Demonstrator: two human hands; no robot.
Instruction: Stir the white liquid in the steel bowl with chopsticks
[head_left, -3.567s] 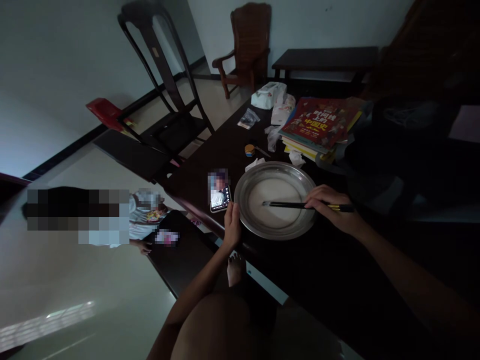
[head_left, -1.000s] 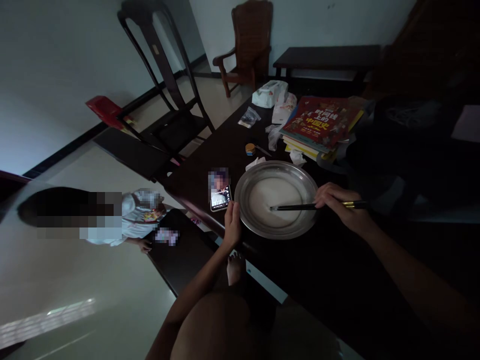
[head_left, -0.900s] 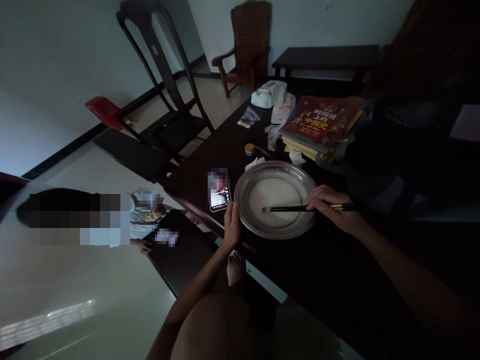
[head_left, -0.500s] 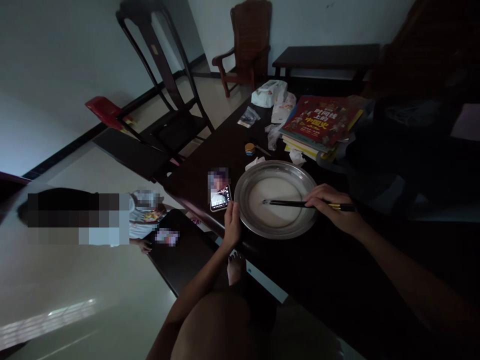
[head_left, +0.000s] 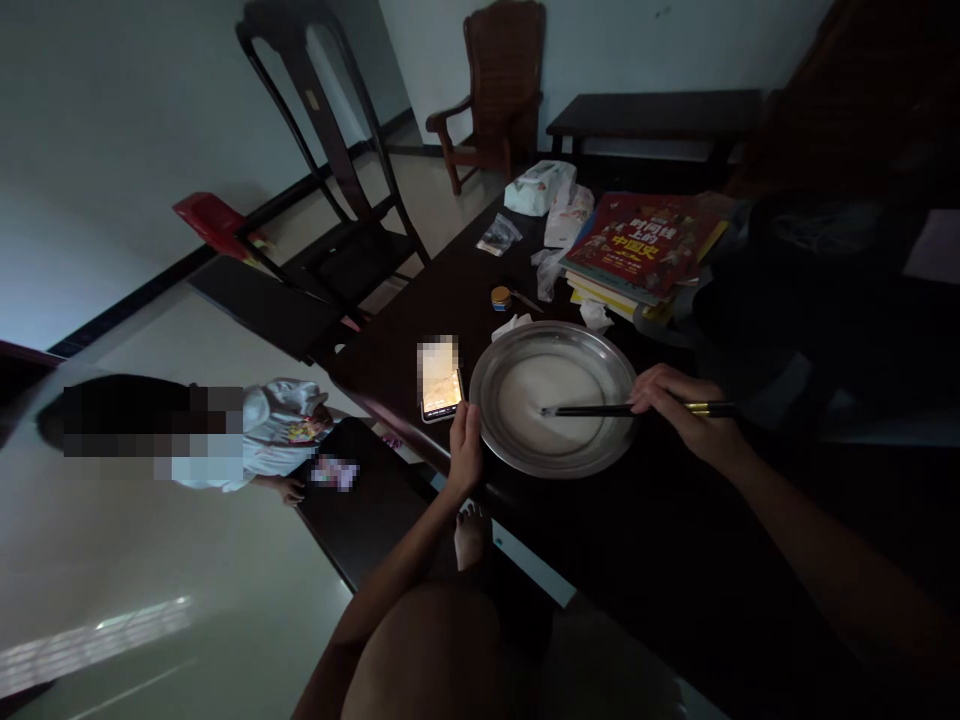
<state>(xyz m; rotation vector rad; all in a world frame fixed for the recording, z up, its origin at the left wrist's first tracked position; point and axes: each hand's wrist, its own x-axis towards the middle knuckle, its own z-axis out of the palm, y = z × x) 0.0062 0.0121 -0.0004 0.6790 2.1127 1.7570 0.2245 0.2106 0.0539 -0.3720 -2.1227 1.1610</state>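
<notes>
A wide metal basin (head_left: pixel 491 440) with cloudy white liquid (head_left: pixel 551 385) stands on the dark table. My left hand (head_left: pixel 466 450) grips its left rim, fingers pressed together. In my right hand (head_left: pixel 682 410), closed at the basin's right side, are black chopsticks (head_left: pixel 592 411) with gold bands near the back end. They lie almost level over the rim, and their tips dip into the liquid left of the middle. Close to my left fingers, a phone (head_left: pixel 441 385) with a lit screen rests on the table.
Behind the basin are crumpled tissue (head_left: pixel 595 315), a small gold-lidded jar (head_left: pixel 501 298), plastic bags (head_left: pixel 568 215) and a stack of books (head_left: pixel 637 245). A person (head_left: pixel 281 425) is at a low dark bench (head_left: pixel 367 500) on the left. A tall dark chair (head_left: pixel 337 160) stands beyond the table.
My right hand has shifted right, drawing the chopstick tips a little to the right through the liquid. The phone screen shows a different, brighter picture. My left hand stays on the rim.
</notes>
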